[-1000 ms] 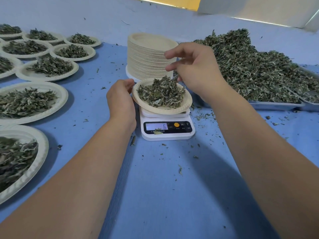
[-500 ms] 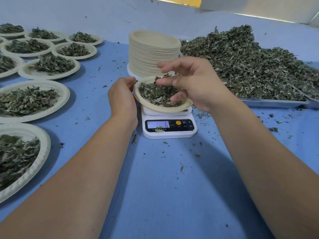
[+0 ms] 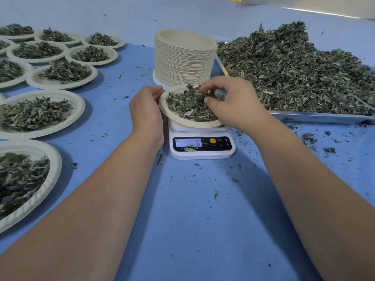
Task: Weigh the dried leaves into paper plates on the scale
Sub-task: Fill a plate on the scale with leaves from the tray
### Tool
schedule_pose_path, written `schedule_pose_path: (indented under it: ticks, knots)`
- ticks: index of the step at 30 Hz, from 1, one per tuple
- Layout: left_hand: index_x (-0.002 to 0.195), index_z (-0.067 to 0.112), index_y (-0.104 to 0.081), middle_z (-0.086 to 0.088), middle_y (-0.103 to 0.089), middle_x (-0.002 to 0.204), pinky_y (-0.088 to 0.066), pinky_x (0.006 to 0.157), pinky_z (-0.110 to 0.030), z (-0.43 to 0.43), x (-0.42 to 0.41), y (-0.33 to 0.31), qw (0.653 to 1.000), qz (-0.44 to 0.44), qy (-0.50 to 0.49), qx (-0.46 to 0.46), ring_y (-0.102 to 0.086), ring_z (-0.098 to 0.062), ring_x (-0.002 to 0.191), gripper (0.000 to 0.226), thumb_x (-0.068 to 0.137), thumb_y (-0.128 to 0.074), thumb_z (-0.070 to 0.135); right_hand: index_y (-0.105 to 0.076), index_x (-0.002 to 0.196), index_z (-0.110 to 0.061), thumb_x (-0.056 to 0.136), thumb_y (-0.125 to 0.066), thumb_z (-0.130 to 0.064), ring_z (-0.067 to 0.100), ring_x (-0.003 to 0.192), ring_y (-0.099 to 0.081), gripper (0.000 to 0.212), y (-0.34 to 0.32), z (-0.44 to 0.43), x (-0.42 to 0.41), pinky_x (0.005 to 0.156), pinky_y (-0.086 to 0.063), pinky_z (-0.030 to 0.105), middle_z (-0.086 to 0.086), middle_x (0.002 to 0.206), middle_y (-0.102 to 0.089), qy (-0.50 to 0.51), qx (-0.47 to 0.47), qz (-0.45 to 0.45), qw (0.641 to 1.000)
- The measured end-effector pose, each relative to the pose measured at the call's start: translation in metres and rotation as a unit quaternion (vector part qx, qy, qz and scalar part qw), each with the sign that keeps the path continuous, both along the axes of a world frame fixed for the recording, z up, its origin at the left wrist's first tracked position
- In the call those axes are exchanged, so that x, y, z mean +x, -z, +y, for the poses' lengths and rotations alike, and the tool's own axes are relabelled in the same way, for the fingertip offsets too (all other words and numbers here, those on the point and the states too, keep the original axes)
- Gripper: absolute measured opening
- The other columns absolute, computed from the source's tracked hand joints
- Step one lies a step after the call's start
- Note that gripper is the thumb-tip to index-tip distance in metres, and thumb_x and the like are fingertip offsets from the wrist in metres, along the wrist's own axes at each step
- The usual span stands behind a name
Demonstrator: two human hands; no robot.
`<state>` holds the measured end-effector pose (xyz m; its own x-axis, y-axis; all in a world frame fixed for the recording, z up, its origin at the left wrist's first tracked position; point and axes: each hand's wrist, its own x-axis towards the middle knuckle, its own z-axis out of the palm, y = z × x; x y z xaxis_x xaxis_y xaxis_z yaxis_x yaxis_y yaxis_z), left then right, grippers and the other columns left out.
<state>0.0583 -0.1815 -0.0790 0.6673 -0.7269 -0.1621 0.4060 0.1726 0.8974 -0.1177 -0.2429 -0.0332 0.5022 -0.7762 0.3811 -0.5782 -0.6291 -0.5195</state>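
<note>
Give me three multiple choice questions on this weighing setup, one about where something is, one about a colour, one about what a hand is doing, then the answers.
1. Where does the stack of empty plates stand?
A. on the metal tray
B. just behind the scale
C. among the filled plates

2. What colour is the scale's round button?
A. green
B. red
C. orange

3. What is the right hand doing?
A. pinching dried leaves in the plate on the scale
B. lying flat on the table
C. lifting the stack

Answers:
1 B, the stack rises directly beyond the scale.
2 C, the button on its front panel is orange.
3 A, its fingertips are curled into the leaves while the left hand holds the plate's rim.
</note>
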Motion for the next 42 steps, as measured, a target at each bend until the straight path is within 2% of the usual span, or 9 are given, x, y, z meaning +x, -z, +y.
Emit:
schedule_pose_path:
  ticks: [5,9,14,18,22,25,31,36,42]
  knots:
    - [0.095,0.014,-0.075,-0.001,-0.079,0.099,-0.046,0.066,-0.034,0.001,-0.002,0.001,1.000,-0.004,0.009,0.003,-0.065,-0.019,0.079,0.027,0.087,-0.053,0.026,-0.070,0.110,-0.033,0.098,-0.060,-0.031,0.031,0.107,-0.067,0.016,0.000,-0.001,-0.004,0.088,-0.054,0.029,0.004,0.112,-0.073,-0.024,0.014,-0.046,0.999]
    - [0.106,0.010,-0.076,-0.005,-0.079,0.106,-0.047,0.068,-0.034,-0.001,0.000,0.001,1.000,-0.002,0.004,0.001,-0.066,-0.021,0.084,0.033,0.089,-0.050,0.024,-0.065,0.120,-0.023,0.107,-0.045,-0.035,0.013,0.146,-0.035,0.027,0.010,0.000,-0.008,0.123,-0.009,0.031,-0.006,0.110,-0.070,-0.058,-0.036,0.026,0.997]
    - [0.108,0.009,-0.075,-0.006,-0.079,0.106,-0.053,0.079,-0.039,-0.002,0.002,0.001,1.000,-0.007,0.005,0.003,-0.069,-0.022,0.091,0.034,0.090,-0.049,0.023,-0.062,0.126,-0.020,0.108,-0.038,-0.039,0.019,0.124,-0.052,0.036,0.012,-0.001,-0.013,0.121,-0.007,0.033,-0.004,0.115,-0.069,-0.032,-0.081,-0.001,0.996]
    - [0.107,0.008,-0.074,-0.008,-0.079,0.107,-0.055,0.084,-0.042,-0.001,0.002,0.000,1.000,-0.022,0.003,0.003,-0.069,-0.023,0.093,0.034,0.090,-0.048,0.022,-0.065,0.123,-0.017,0.110,-0.033,-0.038,0.011,0.139,-0.042,0.040,0.019,-0.002,-0.016,0.123,-0.006,0.038,-0.016,0.081,-0.062,-0.055,-0.057,0.031,0.996]
    - [0.107,0.008,-0.074,-0.008,-0.078,0.107,-0.057,0.091,-0.047,-0.001,0.002,0.000,1.000,-0.028,0.006,0.007,-0.071,-0.027,0.097,0.033,0.092,-0.048,0.022,-0.063,0.127,-0.019,0.109,-0.037,-0.037,0.012,0.132,-0.047,0.037,0.014,0.000,-0.014,0.123,-0.011,0.037,-0.011,0.118,-0.065,-0.037,-0.091,-0.042,0.994]
    - [0.106,0.008,-0.074,-0.008,-0.078,0.107,-0.056,0.084,-0.044,-0.001,0.002,0.001,0.999,-0.032,0.009,0.006,-0.069,-0.024,0.091,0.033,0.091,-0.048,0.023,-0.066,0.121,-0.017,0.108,-0.037,-0.037,0.016,0.108,-0.059,0.037,0.013,-0.004,-0.018,0.122,-0.019,0.042,-0.021,0.093,-0.058,-0.013,-0.105,-0.040,0.994]
    - [0.093,0.012,-0.074,-0.008,-0.078,0.102,-0.055,0.077,-0.043,0.001,0.000,-0.001,0.999,-0.032,0.016,0.000,-0.067,-0.021,0.082,0.029,0.080,-0.052,0.027,-0.066,0.109,-0.017,0.105,-0.039,-0.041,0.019,0.060,-0.053,0.036,0.019,-0.033,-0.044,0.067,-0.047,0.038,-0.006,0.062,-0.052,0.140,-0.110,0.020,0.984]
    - [0.086,0.013,-0.070,-0.007,-0.072,0.088,-0.049,0.070,-0.038,0.005,-0.004,-0.003,0.999,-0.028,0.020,-0.013,-0.061,-0.019,0.074,0.026,0.073,-0.053,0.027,-0.055,0.085,-0.016,0.103,-0.018,-0.063,0.033,0.078,-0.055,0.062,0.028,-0.048,-0.057,0.072,-0.042,0.040,0.003,0.073,-0.053,0.205,-0.052,0.248,0.945]
    - [0.093,0.014,-0.067,-0.010,-0.063,0.091,-0.040,0.071,-0.043,0.007,-0.007,-0.008,0.999,-0.022,0.023,-0.005,-0.051,-0.025,0.077,0.035,0.065,-0.053,0.028,-0.048,0.066,-0.015,0.103,-0.030,-0.059,0.031,0.065,-0.054,0.060,0.032,-0.054,-0.056,0.055,-0.035,0.031,0.007,0.065,-0.053,0.195,-0.065,0.216,0.954]
